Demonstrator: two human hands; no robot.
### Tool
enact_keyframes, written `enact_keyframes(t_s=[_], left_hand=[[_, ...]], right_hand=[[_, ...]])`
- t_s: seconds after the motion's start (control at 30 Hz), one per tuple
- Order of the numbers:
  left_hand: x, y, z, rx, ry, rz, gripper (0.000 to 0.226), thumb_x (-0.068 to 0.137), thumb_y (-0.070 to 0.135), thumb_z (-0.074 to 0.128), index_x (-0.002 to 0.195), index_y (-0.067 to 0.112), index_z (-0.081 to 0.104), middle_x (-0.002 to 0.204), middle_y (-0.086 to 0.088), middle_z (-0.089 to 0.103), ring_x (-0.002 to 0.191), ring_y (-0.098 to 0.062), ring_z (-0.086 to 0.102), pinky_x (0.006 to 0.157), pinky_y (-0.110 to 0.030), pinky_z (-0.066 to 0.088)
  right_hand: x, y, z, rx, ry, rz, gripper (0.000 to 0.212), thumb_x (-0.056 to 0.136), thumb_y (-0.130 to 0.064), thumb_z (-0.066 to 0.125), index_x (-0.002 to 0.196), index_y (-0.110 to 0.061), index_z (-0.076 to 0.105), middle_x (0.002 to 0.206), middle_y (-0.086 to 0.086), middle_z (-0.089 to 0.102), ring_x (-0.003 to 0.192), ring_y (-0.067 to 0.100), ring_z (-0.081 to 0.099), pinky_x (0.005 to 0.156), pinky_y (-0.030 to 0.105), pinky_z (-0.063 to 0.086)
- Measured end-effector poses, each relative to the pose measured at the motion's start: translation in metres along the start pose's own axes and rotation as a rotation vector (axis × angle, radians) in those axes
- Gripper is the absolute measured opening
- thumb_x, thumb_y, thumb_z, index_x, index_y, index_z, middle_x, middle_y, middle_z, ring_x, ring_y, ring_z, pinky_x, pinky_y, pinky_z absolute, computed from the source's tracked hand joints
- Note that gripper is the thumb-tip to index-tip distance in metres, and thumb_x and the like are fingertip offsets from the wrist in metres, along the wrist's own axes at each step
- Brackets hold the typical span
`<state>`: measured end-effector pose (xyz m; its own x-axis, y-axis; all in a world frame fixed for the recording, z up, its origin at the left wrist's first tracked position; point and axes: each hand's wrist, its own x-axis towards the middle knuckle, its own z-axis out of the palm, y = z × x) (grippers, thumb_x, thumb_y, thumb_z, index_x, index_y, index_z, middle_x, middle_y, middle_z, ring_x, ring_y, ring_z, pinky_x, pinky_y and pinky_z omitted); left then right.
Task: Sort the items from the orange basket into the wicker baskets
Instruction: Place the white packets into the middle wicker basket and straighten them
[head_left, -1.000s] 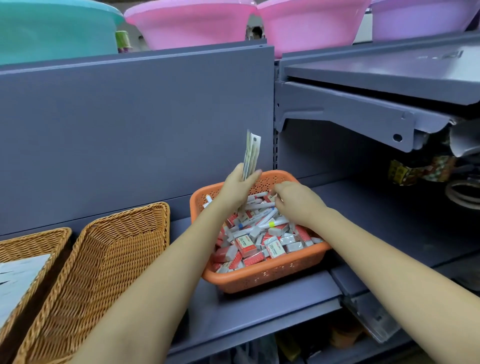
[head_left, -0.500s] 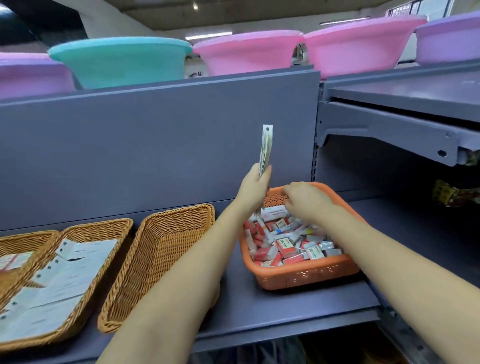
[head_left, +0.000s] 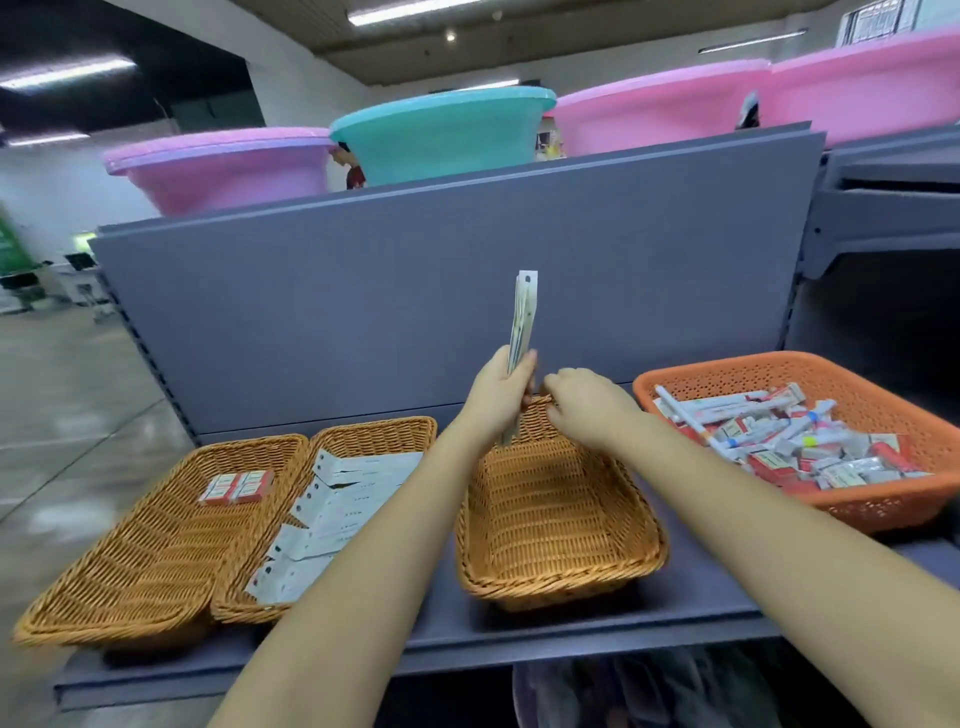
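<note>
Both hands have been carried leftward from the orange basket (head_left: 904, 499); upright cards (head_left: 523, 317) are gripped by the left hand (head_left: 501, 397); the right hand (head_left: 587, 405), curled alongside, cannot be judged; cards are best laid flat in the middle wicker basket (head_left: 374, 434).

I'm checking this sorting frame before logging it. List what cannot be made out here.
- Head view: print on the flat packets in the left hand, seen edge-on.
- Whether the right hand holds anything: its fingers curl away.
- Orange basket: right side cut off.
- Labels on the red boxes: too small.
</note>
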<state>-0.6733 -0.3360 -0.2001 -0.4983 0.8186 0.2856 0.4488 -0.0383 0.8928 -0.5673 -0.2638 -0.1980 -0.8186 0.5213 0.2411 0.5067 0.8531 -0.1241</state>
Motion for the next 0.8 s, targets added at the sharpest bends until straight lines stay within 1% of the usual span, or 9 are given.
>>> enact_keyframes(t_s=[0.1,0.23,0.37,0.5,0.6,0.67,0.8], left_hand=[[-0.012,-0.020,-0.032,-0.036,0.034,-0.051,0.019,0.101,0.029,0.041,0.092,0.013,0.046,0.068,0.004,0.047,0.058,-0.009,0.043,0.062,-0.025,0.042],[-0.024,-0.041,-0.073,-0.054,0.088,-0.102,0.019,0.101,0.028,0.040,0.088,0.016,0.047,0.067,0.004,0.047,0.057,-0.008,0.044,0.057,-0.021,0.042],[-0.027,-0.052,-0.104,-0.104,0.124,-0.157,0.022,0.103,0.025,0.036,0.088,0.015,0.047,0.067,0.002,0.048,0.057,-0.010,0.044,0.056,-0.021,0.041],[-0.028,-0.065,-0.130,-0.100,0.139,-0.214,0.021,0.104,0.027,0.034,0.092,0.015,0.047,0.071,0.002,0.050,0.059,-0.008,0.046,0.062,-0.023,0.043],[-0.029,-0.074,-0.145,-0.066,0.177,-0.251,0.021,0.103,0.028,0.034,0.096,0.013,0.048,0.071,0.003,0.050,0.060,-0.008,0.047,0.062,-0.022,0.044],[-0.030,-0.081,-0.153,-0.060,0.187,-0.266,0.021,0.103,0.029,0.033,0.097,0.015,0.048,0.072,0.003,0.051,0.062,-0.007,0.048,0.064,-0.022,0.046],[-0.028,-0.094,-0.163,-0.073,0.185,-0.283,0.021,0.104,0.029,0.032,0.098,0.015,0.047,0.074,0.001,0.051,0.064,-0.009,0.048,0.065,-0.024,0.047]], right_hand=[[0.005,-0.034,0.015,0.002,-0.031,-0.029,0.029,0.095,-0.020,0.040,0.118,-0.009,0.053,0.118,0.010,0.056,0.111,0.026,0.053,0.088,0.038,0.045],[0.023,-0.071,0.032,0.010,-0.053,-0.093,0.028,0.095,-0.020,0.039,0.115,-0.008,0.054,0.117,0.010,0.056,0.110,0.026,0.053,0.088,0.037,0.044],[0.048,-0.095,0.040,0.005,-0.071,-0.162,0.027,0.095,-0.018,0.038,0.112,-0.006,0.055,0.116,0.012,0.056,0.110,0.029,0.052,0.087,0.036,0.042],[0.069,-0.117,0.050,0.019,-0.093,-0.230,0.024,0.095,-0.017,0.040,0.110,-0.005,0.054,0.115,0.012,0.056,0.107,0.028,0.052,0.085,0.036,0.043],[0.078,-0.129,0.062,0.043,-0.092,-0.268,0.029,0.095,-0.018,0.040,0.118,-0.008,0.055,0.117,0.011,0.057,0.108,0.027,0.053,0.088,0.037,0.044],[0.082,-0.136,0.070,0.049,-0.094,-0.279,0.031,0.094,-0.018,0.040,0.119,-0.009,0.056,0.118,0.010,0.058,0.108,0.027,0.054,0.090,0.039,0.047],[0.089,-0.143,0.081,0.043,-0.124,-0.274,0.031,0.093,-0.017,0.039,0.117,-0.010,0.058,0.114,0.010,0.058,0.104,0.026,0.055,0.086,0.038,0.048]])
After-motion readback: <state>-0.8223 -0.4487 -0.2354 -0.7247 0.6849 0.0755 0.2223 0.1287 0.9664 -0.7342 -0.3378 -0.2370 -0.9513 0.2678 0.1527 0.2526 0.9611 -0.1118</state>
